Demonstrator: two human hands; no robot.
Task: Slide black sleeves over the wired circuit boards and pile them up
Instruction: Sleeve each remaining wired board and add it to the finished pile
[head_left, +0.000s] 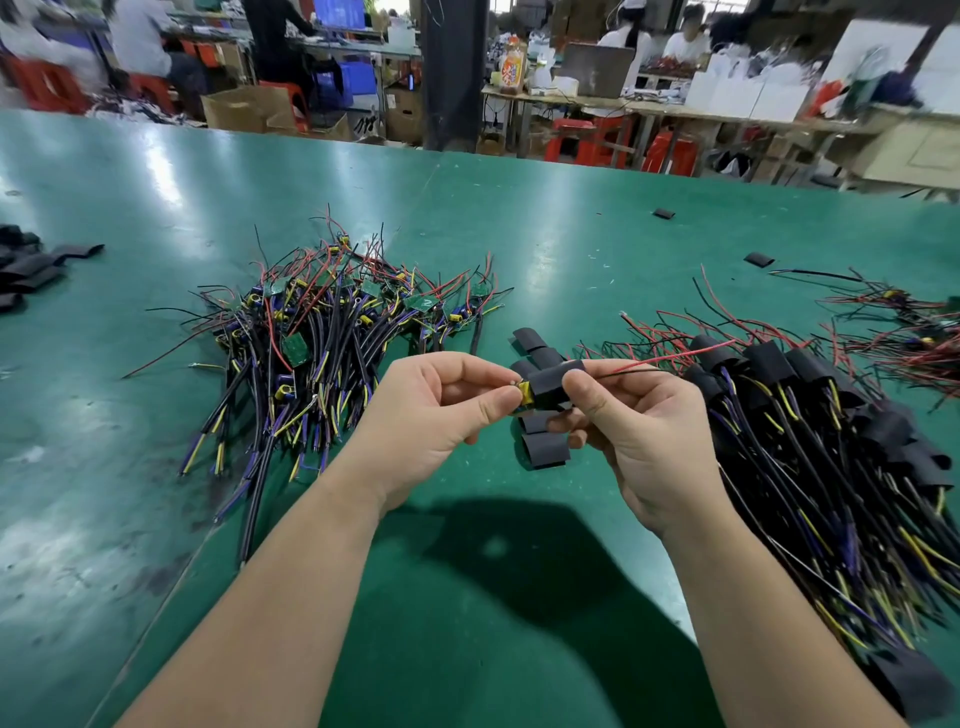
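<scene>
Above the green table (156, 208), my left hand (436, 410) pinches the yellow-tipped end of a wired circuit board (525, 395). My right hand (634, 421) grips a black sleeve (553, 387) that covers most of that board, with red and black wires (670, 358) trailing out to the right. Several loose black sleeves (543, 447) lie on the table just under my hands. A heap of bare wired boards (322, 332) lies to the left. A pile of sleeved boards (810, 415) stretches along the right.
More black sleeves (31, 265) lie at the far left edge, and two stray ones (759, 259) sit further back on the right. Another tangle of red and black wires (904, 327) is at the far right. People work at benches beyond the table.
</scene>
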